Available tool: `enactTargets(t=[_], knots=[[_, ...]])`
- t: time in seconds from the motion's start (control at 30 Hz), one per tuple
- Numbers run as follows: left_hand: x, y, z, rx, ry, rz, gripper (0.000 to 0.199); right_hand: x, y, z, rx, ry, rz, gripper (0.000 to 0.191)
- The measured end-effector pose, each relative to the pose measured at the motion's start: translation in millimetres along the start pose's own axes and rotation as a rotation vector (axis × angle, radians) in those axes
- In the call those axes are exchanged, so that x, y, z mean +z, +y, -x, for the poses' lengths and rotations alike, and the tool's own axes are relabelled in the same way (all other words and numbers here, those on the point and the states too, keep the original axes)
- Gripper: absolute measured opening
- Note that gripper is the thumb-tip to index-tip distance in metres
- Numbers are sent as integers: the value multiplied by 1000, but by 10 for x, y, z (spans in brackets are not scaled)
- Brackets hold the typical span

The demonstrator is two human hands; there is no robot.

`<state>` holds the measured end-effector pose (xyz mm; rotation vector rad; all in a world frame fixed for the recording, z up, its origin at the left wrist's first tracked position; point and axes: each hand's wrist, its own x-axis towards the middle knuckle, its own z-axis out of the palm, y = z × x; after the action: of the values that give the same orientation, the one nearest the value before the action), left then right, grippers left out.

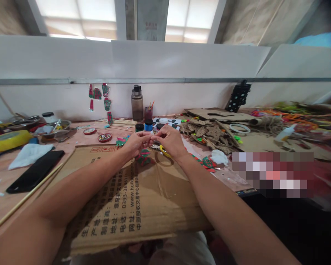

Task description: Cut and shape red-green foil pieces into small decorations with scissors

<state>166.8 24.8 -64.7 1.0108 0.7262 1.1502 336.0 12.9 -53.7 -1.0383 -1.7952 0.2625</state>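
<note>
My left hand [139,142] and my right hand [169,141] meet above the far part of a printed cardboard sheet [154,206]. Both have their fingers pinched together, fingertips almost touching; whatever lies between them is too small to make out. Yellow-handled scissors [166,151] rest beneath the right hand. Below the left hand is a green and red patterned piece [143,157], partly hidden. Another red and green piece [208,163] lies right of the right wrist. Small paint jars, one of them blue [148,126], stand just beyond the hands.
A black phone [35,171], yellow tape roll [9,140] and metal bowl [56,130] are at left. Behind stand a bottle [137,103] and a cup [148,113]. Brown twine [209,134], a white ring [239,128] and a glue bottle [285,133] lie at right.
</note>
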Motion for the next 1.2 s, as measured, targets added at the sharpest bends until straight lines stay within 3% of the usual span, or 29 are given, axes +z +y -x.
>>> enactTargets(t=[0.13, 0.33, 0.47, 0.57, 0.7, 0.87, 0.97, 1.07, 1.2], knots=[[-14, 8, -12, 44, 16, -11, 33, 27, 24, -7, 54, 35, -127, 26], [-24, 0, -18, 37, -4, 20, 30, 36, 35, -25, 114, -140, -370, 29], [49, 36, 25, 27, -111, 36, 27, 2, 61, -55, 190, -50, -417, 29], [112, 66, 74, 28, -125, 24, 32, 5, 105, -84, 269, 27, -498, 36], [85, 79, 92, 112, -9, -95, 33, 38, 131, -101, 367, 50, -608, 42], [-129, 72, 66, 317, 210, -305, 29, 35, 35, -103, 448, 84, -693, 37], [-288, 31, 93, 396, 252, -464, 25, -58, -47, -91, 478, 47, -629, 24], [-427, -36, 159, 397, 248, -640, 23, -261, -120, 9, 478, -91, -460, 6], [-518, -108, 235, 417, 250, -772, 24, -683, -293, 358, 401, -301, -243, 11]])
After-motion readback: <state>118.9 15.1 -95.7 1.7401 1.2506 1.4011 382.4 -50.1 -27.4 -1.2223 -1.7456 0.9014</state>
